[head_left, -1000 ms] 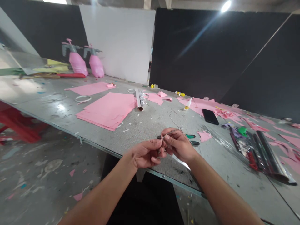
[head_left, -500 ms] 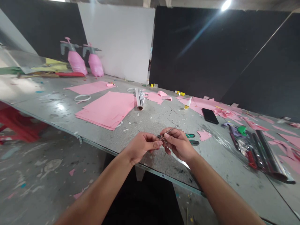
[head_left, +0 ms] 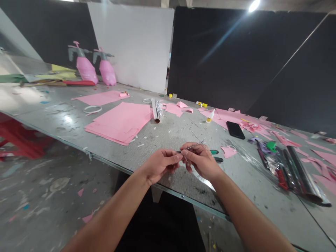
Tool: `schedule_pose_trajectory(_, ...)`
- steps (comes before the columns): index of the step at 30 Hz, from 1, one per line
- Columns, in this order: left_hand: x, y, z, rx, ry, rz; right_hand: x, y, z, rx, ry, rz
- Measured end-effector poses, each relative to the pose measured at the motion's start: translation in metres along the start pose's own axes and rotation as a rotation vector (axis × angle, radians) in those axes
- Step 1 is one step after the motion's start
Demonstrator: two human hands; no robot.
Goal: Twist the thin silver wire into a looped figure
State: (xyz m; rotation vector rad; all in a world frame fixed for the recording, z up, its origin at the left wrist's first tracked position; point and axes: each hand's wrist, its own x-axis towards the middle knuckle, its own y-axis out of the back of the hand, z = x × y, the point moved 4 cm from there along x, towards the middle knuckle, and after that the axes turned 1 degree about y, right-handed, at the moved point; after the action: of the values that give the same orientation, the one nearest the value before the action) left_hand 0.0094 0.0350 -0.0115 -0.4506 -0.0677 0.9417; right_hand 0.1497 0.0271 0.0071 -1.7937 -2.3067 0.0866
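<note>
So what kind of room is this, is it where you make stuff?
Probably a craft workshop. A long grey worktable holds a stack of pink paper sheets, a glue bottle and pink paper scraps, and both hands, left hand and right hand, pinch a thin silvery wire.

Counted from the black phone (head_left: 235, 130): two pink spray bottles (head_left: 86, 69) far left, one pink paper stack (head_left: 121, 122) left, one glue bottle (head_left: 210, 116) just left, two hands (head_left: 161, 164) nearer the table edge.
</note>
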Motion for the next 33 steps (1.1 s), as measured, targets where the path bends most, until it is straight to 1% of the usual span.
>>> schedule_pose_trajectory(4,-0.002,0.006,0.010,0.308,-0.189,0.109,0.000,-0.001,0.001,0.012,-0.031,0.013)
schedule_pose_trajectory(5,-0.003,0.006,0.011,0.349,-0.221,0.123,0.000,-0.002,0.001,0.011,-0.039,0.009)
schedule_pose_trajectory(6,-0.004,0.007,0.012,0.339,-0.227,0.118,0.000,-0.002,0.002,0.011,-0.044,0.003)
schedule_pose_trajectory(8,-0.004,0.005,0.010,0.220,-0.172,0.064,-0.001,-0.003,0.001,0.015,-0.037,-0.009)
schedule_pose_trajectory(10,-0.003,0.001,0.005,0.073,-0.065,0.008,-0.002,-0.003,-0.001,0.003,-0.013,-0.016)
schedule_pose_trajectory(12,-0.002,-0.003,0.002,-0.008,0.016,-0.008,-0.003,-0.003,-0.004,-0.026,0.010,-0.025)
schedule_pose_trajectory(15,0.001,-0.004,0.001,-0.018,0.038,0.008,-0.004,-0.002,-0.007,-0.035,0.024,-0.044)
schedule_pose_trajectory(19,0.004,0.001,0.002,0.046,-0.003,0.026,-0.002,-0.002,-0.005,0.005,-0.012,-0.028)
schedule_pose_trajectory(22,0.006,0.007,0.003,0.142,-0.042,0.015,-0.001,-0.003,-0.001,-0.001,-0.050,-0.005)
schedule_pose_trajectory(26,0.006,0.013,0.011,0.336,-0.079,-0.042,0.000,-0.006,0.001,-0.026,-0.070,-0.024)
schedule_pose_trajectory(30,0.006,0.014,0.029,0.603,-0.111,-0.091,-0.001,-0.007,0.002,-0.058,-0.083,-0.012)
schedule_pose_trajectory(33,0.007,0.013,0.045,0.831,-0.187,-0.075,-0.001,-0.007,0.003,-0.079,-0.084,-0.009)
